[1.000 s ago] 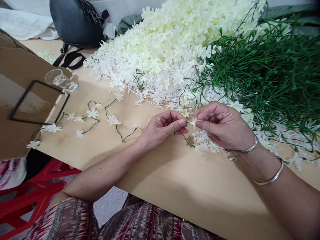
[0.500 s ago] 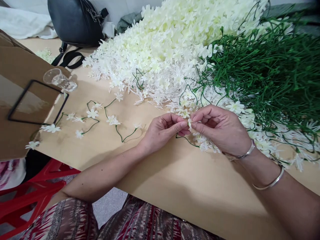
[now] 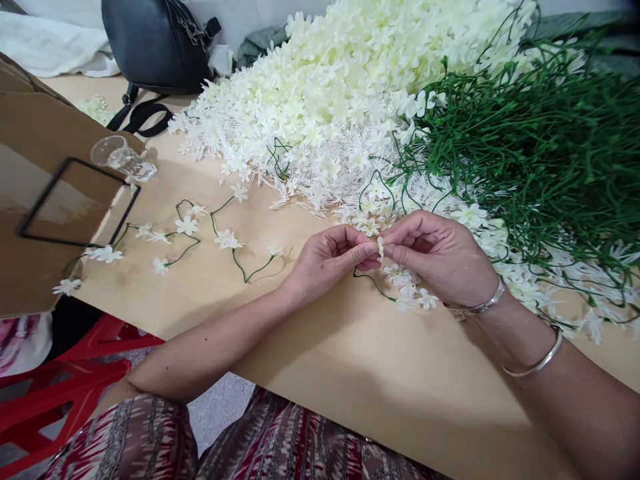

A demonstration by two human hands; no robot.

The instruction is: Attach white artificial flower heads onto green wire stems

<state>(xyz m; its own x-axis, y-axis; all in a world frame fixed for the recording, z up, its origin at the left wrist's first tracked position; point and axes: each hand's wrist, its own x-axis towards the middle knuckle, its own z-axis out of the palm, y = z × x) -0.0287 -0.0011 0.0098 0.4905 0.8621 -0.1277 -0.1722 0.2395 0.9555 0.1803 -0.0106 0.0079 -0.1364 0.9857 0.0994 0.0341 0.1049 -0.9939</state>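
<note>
My left hand (image 3: 333, 262) pinches with thumb and forefinger, a green plastic stem (image 3: 376, 287) coming out beneath its fingers. Its grip on that stem is mostly covered by the fingers. Facing it, my right hand (image 3: 434, 257) holds a small white artificial flower (image 3: 381, 249) between thumb and forefinger; the fingertips of both hands almost meet there. Loose white blossoms (image 3: 407, 288) lie just below the right hand. Behind both hands rises a big heap of white and cream artificial flowers (image 3: 320, 100).
A pile of green stems (image 3: 540, 147) covers the right side. Several flowered sprigs (image 3: 187, 225) lie to the left. A clear plastic cup (image 3: 123, 157) rests tipped beside a cardboard box (image 3: 50, 147). A black bag (image 3: 155, 50) stands behind, and a red stool (image 3: 65, 393) is below the table edge.
The hands stay nearly in place with fingertips together. The small flower between them now shows edge-on, slightly turned. The view has shifted a little.
</note>
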